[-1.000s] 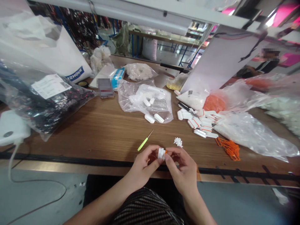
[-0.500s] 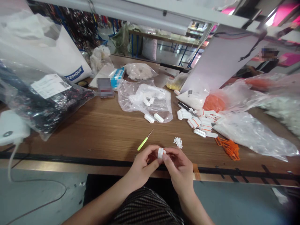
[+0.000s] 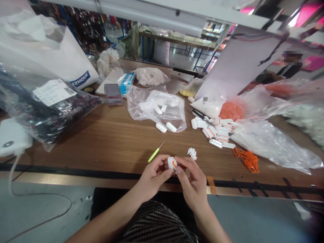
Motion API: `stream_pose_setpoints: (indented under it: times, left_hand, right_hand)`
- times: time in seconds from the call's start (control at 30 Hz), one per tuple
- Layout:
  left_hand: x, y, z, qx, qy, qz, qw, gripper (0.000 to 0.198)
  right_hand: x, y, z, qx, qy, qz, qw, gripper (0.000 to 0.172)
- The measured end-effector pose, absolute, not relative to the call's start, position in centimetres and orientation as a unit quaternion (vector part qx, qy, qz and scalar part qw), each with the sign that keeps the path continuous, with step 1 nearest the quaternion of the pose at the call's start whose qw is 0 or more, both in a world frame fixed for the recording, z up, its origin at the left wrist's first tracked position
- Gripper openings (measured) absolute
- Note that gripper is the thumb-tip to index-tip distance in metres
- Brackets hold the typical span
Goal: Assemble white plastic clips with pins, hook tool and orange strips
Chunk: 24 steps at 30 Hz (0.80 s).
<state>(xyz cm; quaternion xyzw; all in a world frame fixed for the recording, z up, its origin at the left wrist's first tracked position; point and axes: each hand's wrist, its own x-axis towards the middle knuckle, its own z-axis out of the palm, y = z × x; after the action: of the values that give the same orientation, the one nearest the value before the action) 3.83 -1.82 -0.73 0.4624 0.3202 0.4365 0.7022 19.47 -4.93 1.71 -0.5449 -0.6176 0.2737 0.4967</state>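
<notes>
Between my two hands, over the table's front edge, is a small white plastic piece (image 3: 171, 163) with an orange strip along it. My left hand (image 3: 155, 174) is closed on its left side, thumb and fingers pinching it. My right hand (image 3: 192, 178) grips the right side, with thumb and forefinger at the orange strip. Just beyond the hands lie a screwdriver-like tool (image 3: 154, 155) with a yellow-green handle and thin metal shaft, and a small heap of tiny white parts (image 3: 192, 153). The lower part of the held piece is hidden by my fingers.
To the right lie a pile of white pieces with orange strips (image 3: 220, 131), orange loops (image 3: 248, 160) and a clear bag (image 3: 273, 145). An open plastic bag (image 3: 136, 104) with white pieces is ahead. A dark-filled bag (image 3: 58, 114) and white device (image 3: 14, 138) stand left. A person sits far right.
The white piece has turned in my fingers, so more of its orange strip faces me. Both hands have shifted slightly left and up, still holding it.
</notes>
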Motion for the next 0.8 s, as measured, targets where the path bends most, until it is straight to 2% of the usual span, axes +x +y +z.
stream_pose_setpoints:
  times: [0.13,0.27,0.57,0.8]
  left_hand:
    - [3.8,-1.5,-0.8,0.442,0.308,0.452,0.711,0.027]
    - [3.7,-1.3,-0.5,0.402,0.291,0.445,0.746,0.028]
    - [3.5,-1.1,-0.7,0.368,0.291,0.442,0.764,0.028]
    - [3.6,-1.1,-0.9,0.355,0.29,0.447,0.768,0.03]
  right_hand:
    - [19.5,-4.9,1.7,-0.569,-0.65,0.202,0.461,0.026]
    - [19.9,-4.7,2.2,-0.571,-0.684,0.156,0.427,0.015]
    - [21.7,-4.3,2.9,-0.564,-0.715,0.185,0.37,0.016]
    - [21.8,-4.4,2.5,-0.54,-0.733,0.133,0.392,0.01]
